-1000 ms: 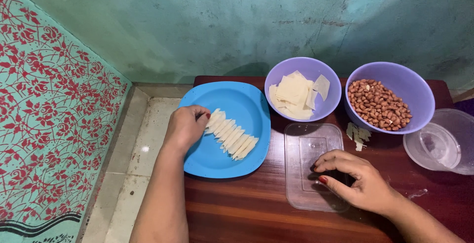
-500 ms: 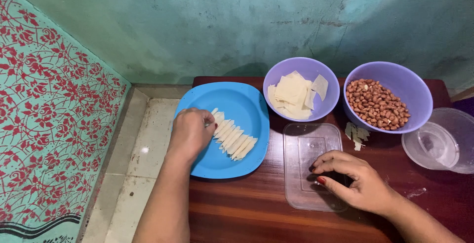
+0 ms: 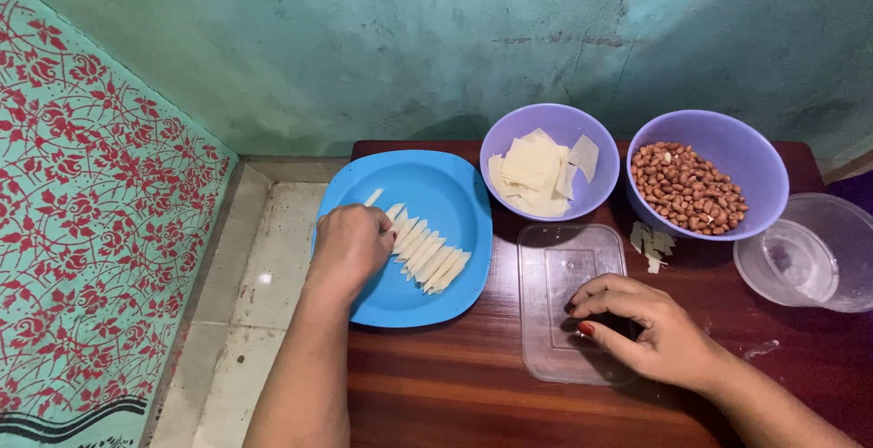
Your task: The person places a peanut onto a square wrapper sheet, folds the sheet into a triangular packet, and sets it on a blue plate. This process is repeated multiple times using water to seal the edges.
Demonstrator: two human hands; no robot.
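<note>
L hand (image 3: 350,246) knuckles-up on blue plate (image 3: 435,195), fingers curled onto near end of rolled-strip row (image 3: 424,252); pinched or just pressing, can't tell. Row runs off to R of grip and toward body; each strip's long axis slants up-R, away from body. One stray strip (image 3: 373,197) just beyond knuckles. R hand (image 3: 641,325) well apart, loosely bent, fingertips on clear lid (image 3: 564,271), holding nothing visible. L clearly nearer.

Pale rolled sticks (image 3: 426,252) on blue plate (image 3: 436,189)
</note>
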